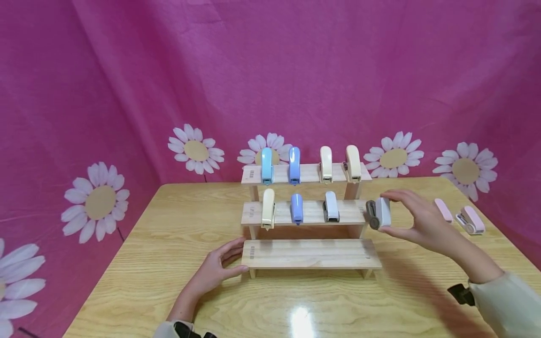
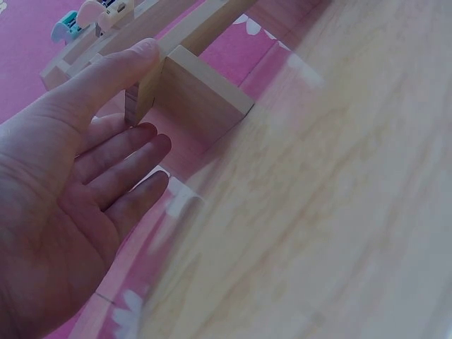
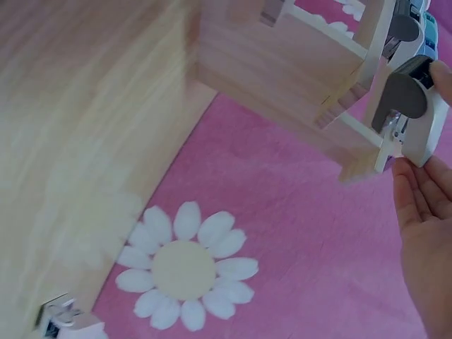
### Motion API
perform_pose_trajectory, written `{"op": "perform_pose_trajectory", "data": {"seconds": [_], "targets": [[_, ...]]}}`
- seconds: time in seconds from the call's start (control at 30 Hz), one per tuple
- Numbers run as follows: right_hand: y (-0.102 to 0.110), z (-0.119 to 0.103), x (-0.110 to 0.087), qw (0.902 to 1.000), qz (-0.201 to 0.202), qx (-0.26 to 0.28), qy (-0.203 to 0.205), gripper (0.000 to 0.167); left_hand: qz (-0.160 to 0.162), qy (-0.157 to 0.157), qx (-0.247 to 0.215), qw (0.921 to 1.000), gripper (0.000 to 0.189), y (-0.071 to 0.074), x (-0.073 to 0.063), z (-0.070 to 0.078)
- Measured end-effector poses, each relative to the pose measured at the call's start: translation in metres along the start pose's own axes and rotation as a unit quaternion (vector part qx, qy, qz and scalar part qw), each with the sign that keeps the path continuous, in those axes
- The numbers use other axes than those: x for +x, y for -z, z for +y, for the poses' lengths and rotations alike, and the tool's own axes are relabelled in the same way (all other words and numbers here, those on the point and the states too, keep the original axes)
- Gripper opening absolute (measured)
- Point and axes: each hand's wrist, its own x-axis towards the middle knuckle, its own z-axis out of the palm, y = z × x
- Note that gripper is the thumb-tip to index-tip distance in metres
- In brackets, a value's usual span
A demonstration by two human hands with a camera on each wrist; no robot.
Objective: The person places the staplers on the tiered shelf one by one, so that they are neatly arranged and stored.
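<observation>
Stapler with a smooth white top shell and a grey underside [image 1: 383,212] hangs in the air beside the right end of the middle tier of a pale wooden three-tier display rack [image 1: 313,254]. The right hand [image 1: 426,225] pinches it by its two ends, fingers at the upper end and thumb at the lower, an end-to-end hold that probably leaves the grey underside free of the palm; the stapler is turned so that this side faces the rack. Whether it touches the wood cannot be told. The left hand [image 1: 216,266] lies at the left end of the lowest tier, fingers relaxed and apart, with the thumb at the front corner and the fingers reaching towards the rear one, seemingly to brace the light frame against a nudge. On the middle tier stand a cream stapler [image 1: 268,209], a short blue stapler [image 1: 297,208] and another white-and-grey stapler [image 1: 331,207]; above them are a turquoise stapler [image 1: 266,165], a longer blue stapler [image 1: 294,165] and two cream ones. All stand with one end forward and gaps between, perhaps so each shows clearly. Two pink-and-white staplers [image 1: 471,219] lie on the wood-grain table [image 1: 203,202] to the right, near the right forearm. Magenta cloth with white daisies [image 1: 296,70] hangs behind.
</observation>
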Motion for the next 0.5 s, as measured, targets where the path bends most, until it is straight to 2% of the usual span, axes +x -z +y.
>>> {"op": "perform_pose_trajectory", "data": {"seconds": [0.2, 0.33, 0.5], "targets": [[-0.008, -0.002, 0.018, 0.9989, -0.044, -0.017, 0.004, 0.072, -0.002, -0.005, -0.002, 1.0, 0.077, 0.001, -0.001, -0.001], [-0.012, -0.004, 0.028, 0.9968, -0.074, -0.028, 0.009, 0.074, -0.002, -0.002, -0.003, 1.0, 0.077, 0.0, 0.0, 0.0], [-0.015, -0.008, 0.039, 0.9935, -0.11, -0.027, -0.009, 0.076, 0.002, 0.002, 0.002, 1.0, 0.078, 0.0, 0.0, 0.001]]}}
